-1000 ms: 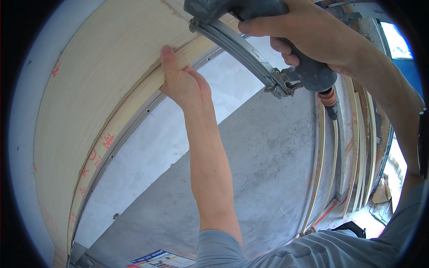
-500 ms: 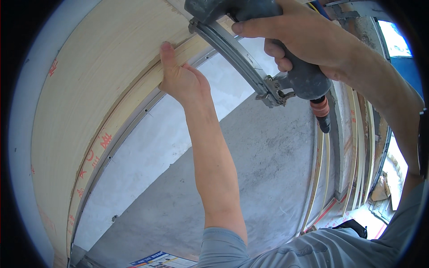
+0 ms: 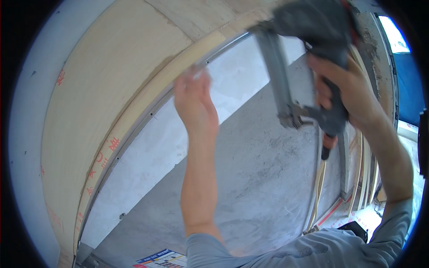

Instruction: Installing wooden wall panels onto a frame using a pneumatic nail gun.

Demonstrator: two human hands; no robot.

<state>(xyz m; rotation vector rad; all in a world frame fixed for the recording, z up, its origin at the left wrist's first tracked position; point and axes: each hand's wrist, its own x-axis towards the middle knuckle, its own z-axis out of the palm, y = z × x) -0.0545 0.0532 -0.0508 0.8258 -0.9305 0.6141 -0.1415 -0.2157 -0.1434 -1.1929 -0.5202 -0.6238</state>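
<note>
My right hand [image 3: 346, 87] is wrapped around the handle of a dark grey pneumatic nail gun [image 3: 313, 27], blurred by motion. Its slanting metal magazine [image 3: 278, 71] hangs on the left side, and a red and black hose fitting [image 3: 329, 145] is at the bottom of the handle. The gun's nose is at the upper right, near the overhead wood. My left hand [image 3: 194, 98] is raised just below a pale wooden strip [image 3: 178, 71], its fingertips smeared by motion, so their grip cannot be made out. The strip runs along the edge of a plywood panel [image 3: 107, 71].
A thin metal edge [image 3: 151, 114] follows the strip. Beyond it lies a grey plastered surface [image 3: 250, 161] with a white band [image 3: 147, 165]. Long wooden battens [image 3: 359, 178] lean at the right, and a printed sheet [image 3: 163, 259] lies low in front.
The nail gun has moved right and away from the strip with my right hand. My left hand's thumb has come off the panel, and the hand has lowered slightly. The whole view has shifted.
</note>
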